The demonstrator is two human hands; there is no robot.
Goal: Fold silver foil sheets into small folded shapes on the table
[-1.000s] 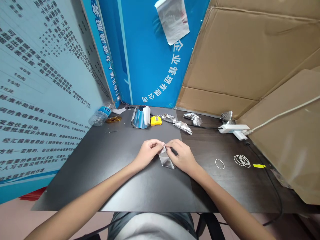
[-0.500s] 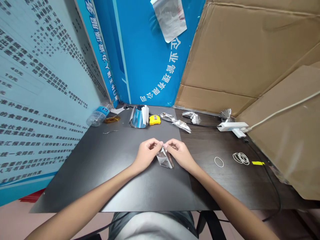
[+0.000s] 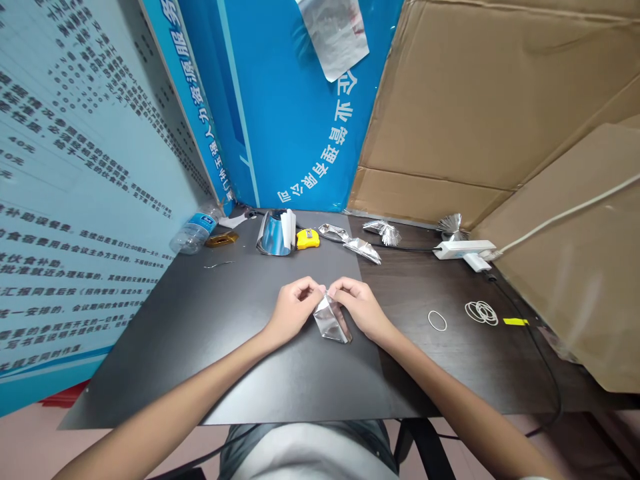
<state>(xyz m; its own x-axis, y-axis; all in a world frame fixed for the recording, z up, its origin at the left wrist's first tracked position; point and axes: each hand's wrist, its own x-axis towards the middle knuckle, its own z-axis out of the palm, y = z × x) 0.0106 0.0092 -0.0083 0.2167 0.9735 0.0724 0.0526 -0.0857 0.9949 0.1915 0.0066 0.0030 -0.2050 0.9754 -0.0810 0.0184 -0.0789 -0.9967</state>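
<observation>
A folded piece of silver foil (image 3: pixel 331 321) hangs between my hands over the grey mat, its lower part spread into flat, shiny panels. My left hand (image 3: pixel 295 305) pinches its upper end from the left, thumb against fingers. From the right, my right hand (image 3: pixel 361 307) grips the same upper end with thumb and fingertips. The pinched top is partly hidden by the fingertips, which almost meet. Beyond the hands lie several folded silver foil pieces (image 3: pixel 363 250), some with fanned ends.
Farther back are a yellow tape measure (image 3: pixel 307 238), a curled blue-silver sheet (image 3: pixel 277 233), a plastic bottle (image 3: pixel 196 230) and brown tape (image 3: pixel 222 239). On the right lie several rubber bands (image 3: pixel 482 313), a yellow strip (image 3: pixel 515 321) and a white power strip (image 3: pixel 465 251) with cables.
The foil's lower part has swung slightly down and to the right, and its panels have opened more. Both hands keep their pinch; the camera view has shifted slightly.
</observation>
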